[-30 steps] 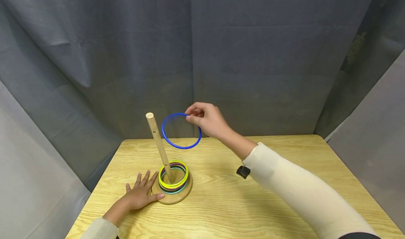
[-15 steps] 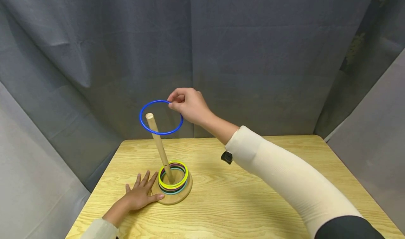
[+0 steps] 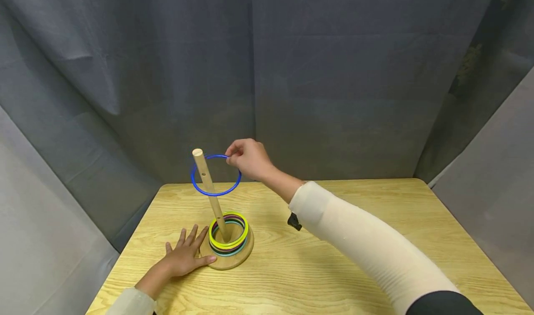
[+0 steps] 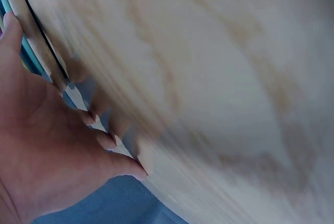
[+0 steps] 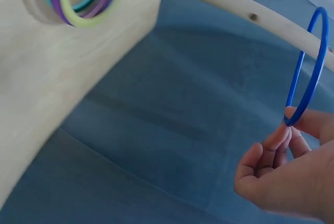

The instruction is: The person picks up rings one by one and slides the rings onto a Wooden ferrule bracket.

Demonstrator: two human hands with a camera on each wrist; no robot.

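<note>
Pinching thin blue plastic ring [image 3: 215,176], right hand [image 3: 248,158] has it threaded over tall wooden peg [image 3: 210,192]. Left hand [image 3: 183,255], fingers flat, steadies peg's round base [image 3: 246,251]. Risk: tilted ring snagging peg.

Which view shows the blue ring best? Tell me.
The head view: the whole blue ring shows around the wooden peg, pinched by the right hand. The right wrist view shows the ring almost edge-on, cut at the frame edge. The left wrist view shows none of it.

Blue ring [image 3: 215,192] — glossy plastic; peg [image 3: 210,189] — matt wood
</note>
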